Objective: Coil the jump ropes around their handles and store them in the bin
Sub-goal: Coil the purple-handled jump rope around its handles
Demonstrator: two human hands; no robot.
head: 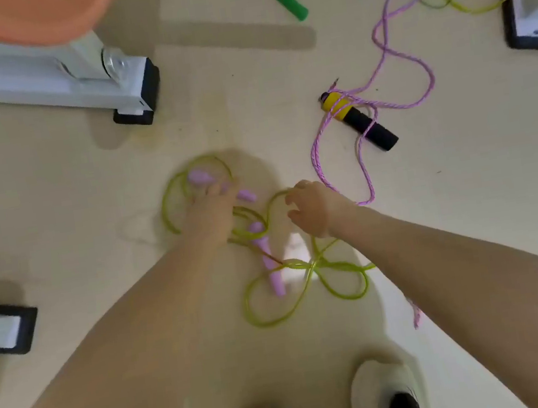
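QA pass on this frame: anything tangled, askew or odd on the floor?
Yes. The yellow-green plastic jump rope lies in knotted, crossing loops around its lilac handles. The pink braided rope sprawls loose over its yellow-and-black handle. Nothing looks damaged.

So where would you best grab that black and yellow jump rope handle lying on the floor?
Grip the black foam end of the black and yellow handle from above, fingers across its width. It lies flat and the pink braided rope wraps mostly round the yellow end.
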